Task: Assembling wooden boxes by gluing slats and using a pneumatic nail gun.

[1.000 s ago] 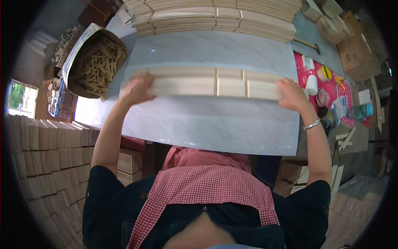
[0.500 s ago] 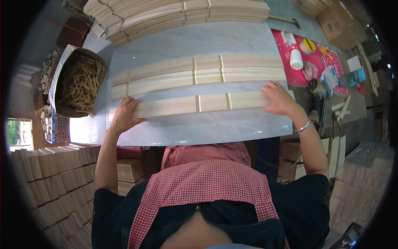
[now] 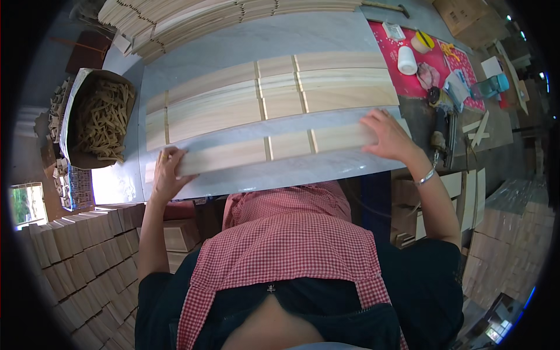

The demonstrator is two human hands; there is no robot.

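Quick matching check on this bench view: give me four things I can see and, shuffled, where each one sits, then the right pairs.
Things:
1. left hand
2. right hand
3. white bottle
4. bin of wood scraps

Places:
A. on the red mat
B. left end of the near row of wood strips
C. left of the grey table
D. right end of the near row

Pairs: 1-B, 2-D, 3-A, 4-C

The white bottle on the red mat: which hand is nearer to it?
Right. The right hand rests on the near row of wood pieces, just below and left of the white bottle. The left hand is at the row's far left end.
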